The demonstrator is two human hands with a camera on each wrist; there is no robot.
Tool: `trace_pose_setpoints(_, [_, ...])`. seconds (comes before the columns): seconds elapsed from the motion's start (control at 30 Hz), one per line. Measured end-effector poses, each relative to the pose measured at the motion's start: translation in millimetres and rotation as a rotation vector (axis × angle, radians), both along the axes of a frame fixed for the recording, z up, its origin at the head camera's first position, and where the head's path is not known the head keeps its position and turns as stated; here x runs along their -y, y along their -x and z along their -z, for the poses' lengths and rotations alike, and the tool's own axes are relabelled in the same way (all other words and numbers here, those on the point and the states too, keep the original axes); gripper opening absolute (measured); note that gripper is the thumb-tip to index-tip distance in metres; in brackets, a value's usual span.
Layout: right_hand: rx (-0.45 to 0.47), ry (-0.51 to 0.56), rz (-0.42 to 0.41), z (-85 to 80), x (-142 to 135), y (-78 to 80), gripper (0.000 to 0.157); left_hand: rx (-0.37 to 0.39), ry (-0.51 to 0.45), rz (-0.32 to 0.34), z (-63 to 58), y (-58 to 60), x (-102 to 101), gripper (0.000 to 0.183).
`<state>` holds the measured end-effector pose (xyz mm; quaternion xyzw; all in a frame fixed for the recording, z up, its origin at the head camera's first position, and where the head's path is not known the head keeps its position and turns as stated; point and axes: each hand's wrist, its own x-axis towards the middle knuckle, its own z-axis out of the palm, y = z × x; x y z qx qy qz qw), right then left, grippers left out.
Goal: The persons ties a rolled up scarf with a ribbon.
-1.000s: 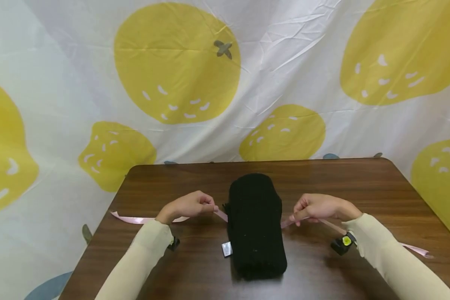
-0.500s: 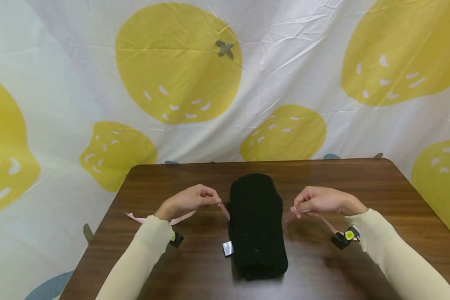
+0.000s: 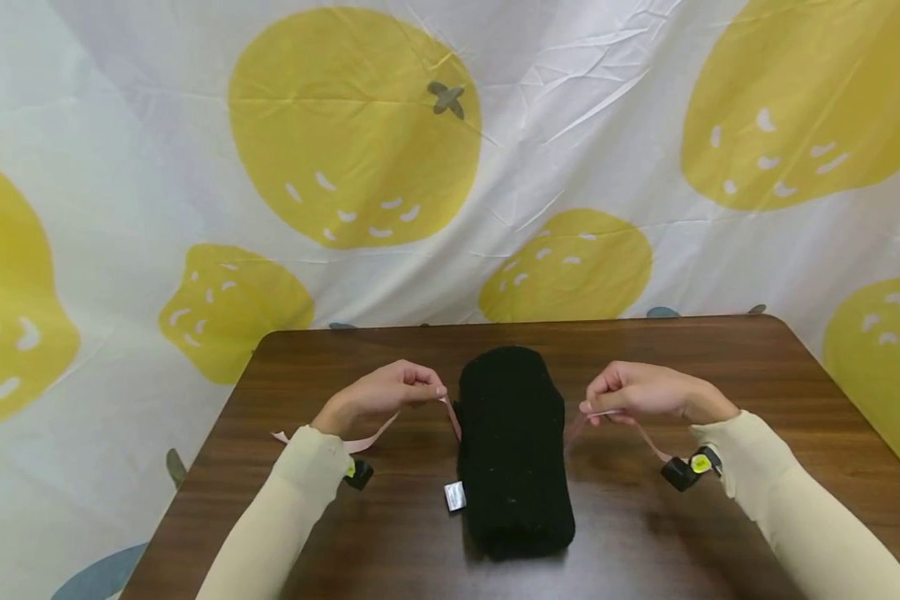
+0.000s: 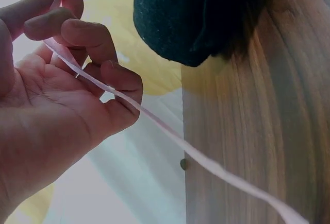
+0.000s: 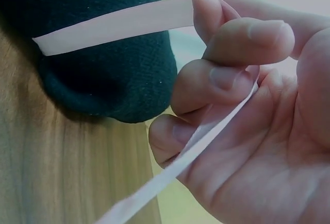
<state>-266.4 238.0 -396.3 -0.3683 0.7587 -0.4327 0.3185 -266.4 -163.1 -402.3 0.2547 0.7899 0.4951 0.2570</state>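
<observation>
A long black fabric-covered object [image 3: 516,454], rounded at its far end, lies on the brown table. Its kind does not show. A pink ribbon [image 5: 118,26] comes out from under it on both sides. Left of it, my left hand [image 3: 390,390] pinches the ribbon between thumb and fingertips, raised over the table. My right hand [image 3: 641,390] pinches the ribbon's other side likewise. From each hand a loose tail runs back toward the wrist; the left ribbon tail [image 4: 206,162] passes across the curled fingers. The ribbon's stretch beneath the black object is hidden.
A small white label [image 3: 454,497] sticks out at the black object's left side. The wooden table [image 3: 345,358] ends at a curtain [image 3: 390,283] printed with yellow fruit. Small black cameras [image 3: 678,473] sit at the wrists.
Both hands have risen slightly, and the left has moved a little right, toward the black object. The ribbon sections beside it now slope up more steeply. The loose tails have been drawn inward.
</observation>
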Motion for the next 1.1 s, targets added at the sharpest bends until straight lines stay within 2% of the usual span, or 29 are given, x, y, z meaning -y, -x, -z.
trace_pose_setpoints(0.17, [-0.024, -0.002, -0.001, -6.3, 2, -1.3, 0.027, -0.051, 0.013, 0.013, -3.8, 1.5, -2, 0.019])
trace_pose_setpoints(0.67, [-0.05, -0.003, 0.02, -30.7, 6, -2.3, 0.026, -0.023, -0.052, 0.003, -10.5, 2.2, -8, 0.017])
trace_pose_setpoints(1.1, [-0.085, -0.021, 0.063, -44.9, 14, -5.5, 0.024, -0.051, -0.077, -0.001, -20.5, 1.4, -18, 0.022])
